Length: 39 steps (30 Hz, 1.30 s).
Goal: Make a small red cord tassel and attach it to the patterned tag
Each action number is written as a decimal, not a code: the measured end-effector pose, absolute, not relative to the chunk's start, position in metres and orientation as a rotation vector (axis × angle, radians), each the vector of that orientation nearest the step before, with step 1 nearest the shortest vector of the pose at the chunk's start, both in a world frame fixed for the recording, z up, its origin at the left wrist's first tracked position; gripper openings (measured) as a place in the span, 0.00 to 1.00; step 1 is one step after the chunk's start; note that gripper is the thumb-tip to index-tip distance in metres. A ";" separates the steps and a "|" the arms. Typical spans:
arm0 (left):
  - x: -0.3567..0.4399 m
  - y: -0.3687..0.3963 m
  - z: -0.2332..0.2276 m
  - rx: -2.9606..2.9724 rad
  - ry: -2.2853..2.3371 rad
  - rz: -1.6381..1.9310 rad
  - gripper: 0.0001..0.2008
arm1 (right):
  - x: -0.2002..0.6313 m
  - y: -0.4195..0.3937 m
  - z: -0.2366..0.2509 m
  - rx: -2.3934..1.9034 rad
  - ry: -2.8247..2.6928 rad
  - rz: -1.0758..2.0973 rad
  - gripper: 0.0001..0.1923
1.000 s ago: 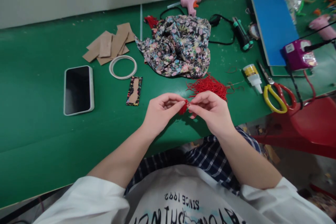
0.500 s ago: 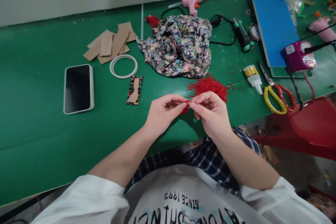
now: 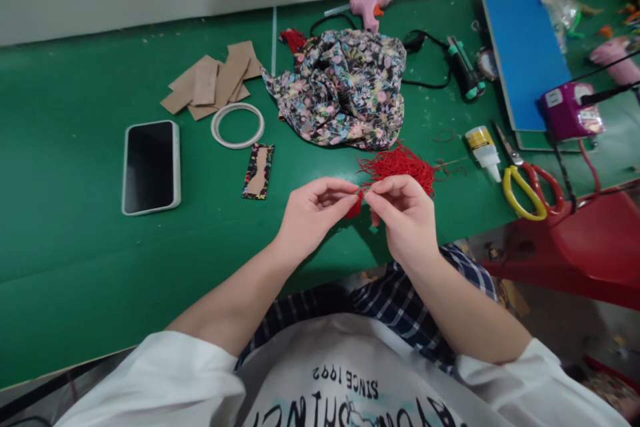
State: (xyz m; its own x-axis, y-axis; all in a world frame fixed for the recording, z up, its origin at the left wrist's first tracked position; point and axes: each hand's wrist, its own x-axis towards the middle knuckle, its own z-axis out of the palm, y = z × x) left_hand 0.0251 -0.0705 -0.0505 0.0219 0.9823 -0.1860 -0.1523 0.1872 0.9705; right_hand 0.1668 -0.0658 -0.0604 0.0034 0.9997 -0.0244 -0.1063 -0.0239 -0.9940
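Note:
Close to the table's front edge, my left hand [image 3: 320,207] pinches a small bundle of red thread [image 3: 355,205] between thumb and fingers. My right hand [image 3: 403,210] meets it from the right, thumb and forefinger pressed together at the bundle's upper end; what exactly lies in that pinch is too small to make out. Just beyond my fingers lies a loose heap of red threads [image 3: 400,165]. Behind the heap sits a crumpled floral cloth [image 3: 345,93]. To the left of my hands is a small floral strip [image 3: 258,172] with a tan paper shape on it.
A phone [image 3: 151,167], a tape roll [image 3: 215,127] and brown card pieces [image 3: 205,83] lie on the left. At right are a glue bottle [image 3: 483,150], scissors [image 3: 525,190], a cutter knife [image 3: 465,70] and a blue board [image 3: 525,53]. A pink glue gun [image 3: 369,8] lies at the back.
My fingertips have drawn slightly apart at the red bundle, with the right hand's pinch a little farther right. The rest of the scene has shifted only slightly with the camera.

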 end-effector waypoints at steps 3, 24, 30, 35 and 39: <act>0.024 -0.070 -0.051 0.964 1.171 1.148 0.11 | 0.170 -0.066 -0.059 -1.121 -1.177 1.313 0.05; 0.022 -0.068 -0.052 0.801 1.046 1.044 0.10 | 0.208 -0.057 -0.064 -0.801 -2.134 0.100 0.20; 0.022 -0.069 -0.053 0.829 1.056 1.026 0.09 | 0.209 -0.055 -0.070 -0.796 -2.171 0.132 0.18; 0.021 -0.069 -0.053 0.814 1.050 1.013 0.10 | 0.209 -0.055 -0.071 -0.800 -2.182 0.137 0.18; 0.020 -0.068 -0.054 0.766 1.024 0.991 0.10 | 0.209 -0.055 -0.070 -0.786 -2.189 0.139 0.20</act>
